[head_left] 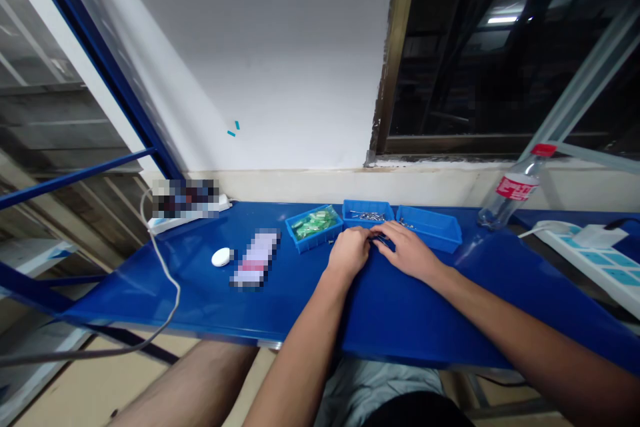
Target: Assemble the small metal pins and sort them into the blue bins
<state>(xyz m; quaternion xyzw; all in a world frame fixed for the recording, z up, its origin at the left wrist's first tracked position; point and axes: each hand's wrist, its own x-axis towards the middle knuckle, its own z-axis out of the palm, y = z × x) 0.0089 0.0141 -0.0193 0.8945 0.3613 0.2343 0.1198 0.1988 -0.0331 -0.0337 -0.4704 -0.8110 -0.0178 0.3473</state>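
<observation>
The left hand [350,251] and right hand [407,251] curl inward, fingertips meeting around a small metal piece [383,239], perhaps to steady it; I cannot tell either's grip. At twelve o'clock, a blue bin [367,205] of metal parts [369,216] sits presumably for short reach; green packets [316,221], ten o'clock.

Blue tabletop [190,300] with green-filled tray [315,241]; to the latter's right, metal-parts tray [367,205], longer tray [440,227] and bottle [510,195]; to its left, blurred oblong [257,260], white disc [221,257] and power strip [193,219].
</observation>
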